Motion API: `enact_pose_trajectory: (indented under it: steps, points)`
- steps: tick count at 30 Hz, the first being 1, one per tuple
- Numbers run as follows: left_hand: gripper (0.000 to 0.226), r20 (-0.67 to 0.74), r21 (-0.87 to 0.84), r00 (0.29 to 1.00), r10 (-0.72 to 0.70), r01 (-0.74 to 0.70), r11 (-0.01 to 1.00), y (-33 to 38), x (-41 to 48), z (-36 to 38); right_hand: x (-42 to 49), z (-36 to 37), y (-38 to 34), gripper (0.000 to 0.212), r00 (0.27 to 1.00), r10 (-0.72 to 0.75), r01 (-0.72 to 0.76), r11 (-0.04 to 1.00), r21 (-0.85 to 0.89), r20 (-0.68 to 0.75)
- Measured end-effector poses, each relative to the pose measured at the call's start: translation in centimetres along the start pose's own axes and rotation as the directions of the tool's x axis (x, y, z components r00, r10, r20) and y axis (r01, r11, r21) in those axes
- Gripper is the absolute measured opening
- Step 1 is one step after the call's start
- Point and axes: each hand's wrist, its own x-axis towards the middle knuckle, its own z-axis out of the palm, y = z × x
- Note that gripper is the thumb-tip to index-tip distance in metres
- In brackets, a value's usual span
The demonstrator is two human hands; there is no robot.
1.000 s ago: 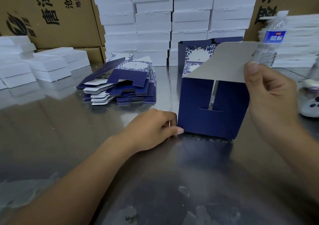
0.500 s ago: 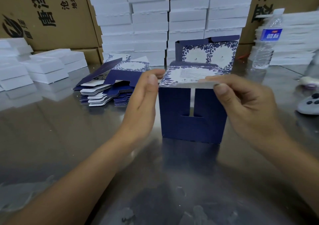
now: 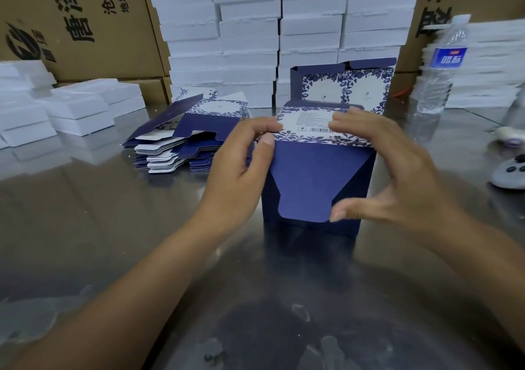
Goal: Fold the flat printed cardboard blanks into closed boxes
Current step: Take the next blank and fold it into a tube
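Note:
A dark blue box (image 3: 309, 182) with a white floral-printed top panel stands upright on the steel table (image 3: 113, 227). Its top panel is folded down flat, and a blue tongue flap hangs over the near face. My left hand (image 3: 241, 168) pinches the box's top left corner between thumb and fingers. My right hand (image 3: 397, 176) grips the right side, fingers curled over the top panel and thumb at the tongue flap's lower edge. A stack of flat blue printed blanks (image 3: 181, 142) lies to the left. Another blue printed box (image 3: 343, 85) stands open behind.
Piles of white boxes (image 3: 250, 37) and brown cartons (image 3: 85, 23) line the back. More white boxes (image 3: 79, 105) sit at the left. On the right stand a water bottle (image 3: 440, 68), a grey controller (image 3: 508, 171) and a small white object (image 3: 508, 136).
The top panel went from raised in my right hand to folded flat on the box. My left hand rose from the box's base to its top corner. The tongue flap now hangs down the front.

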Motion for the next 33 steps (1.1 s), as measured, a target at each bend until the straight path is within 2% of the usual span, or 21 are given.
enact_pose_trajectory:
  steps: [3,7,10,13,16,18,23,33]
  points:
    - [0.02,0.008,0.031,1.0,-0.001,0.001,1.0,-0.1,0.0,-0.1,-0.1,0.2,-0.3,0.067,1.0,0.009,-0.009,0.999,0.047,0.006]
    - [0.029,0.03,0.141,0.995,0.099,-0.102,0.985,0.0,-0.1,-0.2,-0.2,0.7,-0.5,0.028,0.989,0.094,-0.084,0.993,0.086,-0.115]
    - [0.024,0.012,0.204,0.988,0.156,-0.155,0.967,0.7,-0.3,0.0,0.0,1.0,-0.9,0.02,0.97,0.144,-0.129,0.988,0.089,-0.194]
    - [0.022,-0.013,0.255,0.983,0.184,-0.174,0.951,1.4,-0.7,0.3,0.3,0.9,-1.2,0.012,0.949,0.206,-0.166,0.97,0.178,-0.237]
    - [0.023,-0.032,0.364,0.96,0.278,-0.248,0.898,1.9,-0.9,0.7,0.3,1.0,-1.4,0.011,0.938,0.23,-0.175,0.96,0.217,-0.261]
    - [0.023,-0.05,0.369,0.947,0.317,-0.277,0.887,1.9,-0.9,0.9,0.3,1.2,-1.6,0.014,0.93,0.23,-0.171,0.962,0.215,-0.287]
    - [0.014,-0.077,0.171,0.97,0.229,-0.214,0.962,1.9,-0.6,1.5,0.4,1.7,-1.6,0.015,0.908,0.223,-0.167,0.969,0.182,-0.355]
    - [0.011,-0.026,0.179,0.972,0.232,-0.224,0.958,2.0,0.1,1.0,0.4,1.4,-1.4,0.015,0.913,0.216,-0.15,0.967,0.207,-0.345]
